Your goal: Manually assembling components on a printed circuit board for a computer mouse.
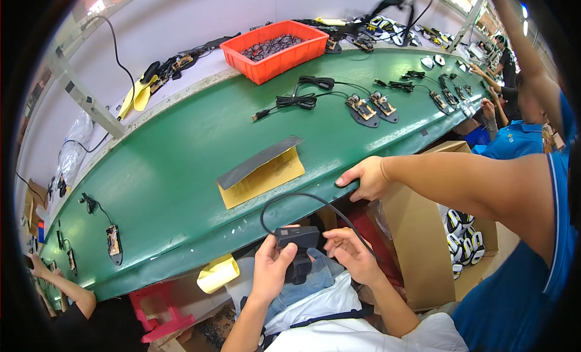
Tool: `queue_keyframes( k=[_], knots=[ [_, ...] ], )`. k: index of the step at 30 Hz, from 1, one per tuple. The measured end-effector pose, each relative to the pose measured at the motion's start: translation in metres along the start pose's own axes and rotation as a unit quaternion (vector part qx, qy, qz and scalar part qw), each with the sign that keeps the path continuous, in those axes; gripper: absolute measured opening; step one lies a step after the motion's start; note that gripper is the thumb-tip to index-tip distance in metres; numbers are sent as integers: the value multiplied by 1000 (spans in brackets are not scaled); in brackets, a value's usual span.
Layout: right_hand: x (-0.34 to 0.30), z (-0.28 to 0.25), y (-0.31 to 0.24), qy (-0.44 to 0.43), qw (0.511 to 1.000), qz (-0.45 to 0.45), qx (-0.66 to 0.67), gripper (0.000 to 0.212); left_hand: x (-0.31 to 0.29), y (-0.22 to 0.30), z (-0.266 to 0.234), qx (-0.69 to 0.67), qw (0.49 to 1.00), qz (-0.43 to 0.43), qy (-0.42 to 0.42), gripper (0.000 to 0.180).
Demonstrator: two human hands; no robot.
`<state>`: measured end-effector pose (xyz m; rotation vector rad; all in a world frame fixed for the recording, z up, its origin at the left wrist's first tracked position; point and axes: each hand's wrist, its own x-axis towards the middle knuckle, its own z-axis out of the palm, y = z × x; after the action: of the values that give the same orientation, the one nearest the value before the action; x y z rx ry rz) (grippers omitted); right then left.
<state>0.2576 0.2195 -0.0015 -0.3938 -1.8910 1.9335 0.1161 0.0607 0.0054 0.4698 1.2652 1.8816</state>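
My left hand (273, 264) is closed round a small black box-shaped device (298, 236), with the thumb against its near side. A black cable (295, 194) loops up from the device's left end and runs down towards my right hand (352, 254). That hand is beside the device, fingers loosely bent and apart, with nothing visible in them. Below the device hangs a dark mount-like piece (299, 268), partly hidden. Beyond my hands, a folded yellow and dark grey sheet (263, 173) lies on the green belt table (181, 170).
A co-worker's hand (368, 177) rests on the table edge at right. Opened computer mice (363, 110) with coiled cables lie across the belt. An orange-red bin (269, 67) holds dark parts. A cardboard box (414, 243) contains white and black shells. A pink stool (160, 312) stands lower left.
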Motion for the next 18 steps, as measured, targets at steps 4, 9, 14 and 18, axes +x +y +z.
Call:
queue_keyframes(
  k=[4,9,14,18],
  knots=[
    [2,23,-2,-3,999,13,51,45,-3,-12,2,37,998,-50,28,40],
    [5,21,10,3,993,88,80,40,-8,-5,0,52,996,-71,-27,58],
    [12,26,26,-2,972,114,203,40,-14,-1,-14,27,996,-64,-59,59],
    [1,38,23,-26,956,92,277,64,-10,-18,0,136,988,75,10,55]
  ],
)
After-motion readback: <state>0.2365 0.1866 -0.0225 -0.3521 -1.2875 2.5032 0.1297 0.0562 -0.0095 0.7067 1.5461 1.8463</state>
